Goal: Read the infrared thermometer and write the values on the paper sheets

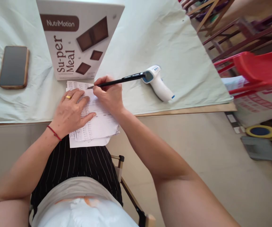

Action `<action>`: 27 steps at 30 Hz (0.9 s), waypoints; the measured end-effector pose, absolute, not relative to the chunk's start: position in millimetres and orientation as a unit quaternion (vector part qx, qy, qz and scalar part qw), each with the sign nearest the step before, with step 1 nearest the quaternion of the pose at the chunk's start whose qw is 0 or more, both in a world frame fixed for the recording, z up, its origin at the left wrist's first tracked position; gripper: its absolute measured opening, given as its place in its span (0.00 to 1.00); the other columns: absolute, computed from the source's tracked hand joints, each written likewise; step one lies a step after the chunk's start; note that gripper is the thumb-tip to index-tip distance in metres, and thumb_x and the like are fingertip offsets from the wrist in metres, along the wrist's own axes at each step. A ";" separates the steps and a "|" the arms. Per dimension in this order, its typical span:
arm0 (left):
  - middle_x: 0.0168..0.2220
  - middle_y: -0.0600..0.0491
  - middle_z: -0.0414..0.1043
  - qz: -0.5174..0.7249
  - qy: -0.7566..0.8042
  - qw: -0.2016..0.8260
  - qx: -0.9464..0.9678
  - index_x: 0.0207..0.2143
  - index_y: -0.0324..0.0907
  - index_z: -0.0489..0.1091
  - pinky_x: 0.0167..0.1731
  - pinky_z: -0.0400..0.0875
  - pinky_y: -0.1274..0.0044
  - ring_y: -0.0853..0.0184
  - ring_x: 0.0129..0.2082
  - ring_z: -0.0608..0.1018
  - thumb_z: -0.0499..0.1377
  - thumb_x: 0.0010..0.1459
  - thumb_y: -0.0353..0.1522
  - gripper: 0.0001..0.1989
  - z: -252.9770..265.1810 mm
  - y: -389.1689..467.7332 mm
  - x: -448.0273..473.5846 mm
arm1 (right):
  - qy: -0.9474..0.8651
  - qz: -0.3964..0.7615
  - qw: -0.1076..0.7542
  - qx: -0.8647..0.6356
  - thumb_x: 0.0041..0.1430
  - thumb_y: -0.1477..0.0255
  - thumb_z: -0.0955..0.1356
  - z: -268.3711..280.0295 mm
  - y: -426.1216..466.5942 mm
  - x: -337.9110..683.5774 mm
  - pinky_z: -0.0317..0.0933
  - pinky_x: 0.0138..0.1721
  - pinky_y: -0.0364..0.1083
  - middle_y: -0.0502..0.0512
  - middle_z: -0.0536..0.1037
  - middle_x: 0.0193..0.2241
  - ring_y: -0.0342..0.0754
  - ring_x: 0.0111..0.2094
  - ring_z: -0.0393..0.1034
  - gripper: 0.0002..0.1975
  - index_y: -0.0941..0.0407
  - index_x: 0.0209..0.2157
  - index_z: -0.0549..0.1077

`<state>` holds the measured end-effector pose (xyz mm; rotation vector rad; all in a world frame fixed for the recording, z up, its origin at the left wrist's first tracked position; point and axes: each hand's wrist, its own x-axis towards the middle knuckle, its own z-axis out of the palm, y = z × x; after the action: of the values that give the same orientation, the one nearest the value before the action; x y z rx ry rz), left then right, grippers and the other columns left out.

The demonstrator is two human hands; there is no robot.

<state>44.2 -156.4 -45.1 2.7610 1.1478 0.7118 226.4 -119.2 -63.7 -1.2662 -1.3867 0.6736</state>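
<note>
A stack of white paper sheets [98,126] with columns of small handwriting lies at the table's front edge and hangs partly over it. My left hand [71,108] rests flat on the sheets, fingers apart, with a gold ring and a red string at the wrist. In my right hand [111,96] is a black pen [120,81], pinched between the fingers. Its tip touches or nearly touches the top sheet near the upper edge; I cannot tell which. Right behind the papers stands a white box [84,67] printed "NutriMotion Su-per Meal".
A phone [14,66] lies at the left on the pale green tablecloth [131,41]. A white and blue infrared thermometer [161,86] lies right of my hand. Beyond the table's right side are a red plastic chair [263,66] and rolls of tape [261,131].
</note>
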 end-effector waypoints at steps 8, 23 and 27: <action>0.57 0.34 0.73 0.240 0.369 0.041 0.897 0.54 0.34 0.74 0.63 0.68 0.51 0.41 0.62 0.73 0.65 0.65 0.40 0.21 -44.3 -157.3 44.2 | -0.613 0.244 0.526 -0.536 0.54 0.75 0.66 -62.1 -122.1 225.4 0.65 0.33 0.45 0.42 0.67 0.22 0.41 0.26 0.63 0.06 0.52 0.26 0.65; 0.58 0.34 0.72 0.229 0.377 0.060 0.896 0.54 0.35 0.74 0.62 0.68 0.49 0.40 0.62 0.72 0.65 0.65 0.40 0.21 -43.9 -156.6 44.6 | -0.645 0.222 0.490 -0.543 0.55 0.75 0.67 -64.9 -120.3 226.2 0.65 0.33 0.46 0.43 0.66 0.23 0.41 0.26 0.62 0.07 0.52 0.28 0.64; 0.58 0.35 0.72 0.226 0.381 0.064 0.894 0.53 0.36 0.74 0.62 0.68 0.49 0.40 0.62 0.72 0.65 0.65 0.40 0.20 -43.5 -156.7 44.9 | -0.653 0.224 0.482 -0.540 0.56 0.75 0.67 -64.5 -120.1 226.2 0.66 0.34 0.46 0.43 0.65 0.23 0.41 0.26 0.62 0.07 0.51 0.28 0.63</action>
<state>44.9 -156.7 -43.5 2.7012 1.1503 0.6824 226.2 -120.1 -64.5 -1.3163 -1.5918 0.5457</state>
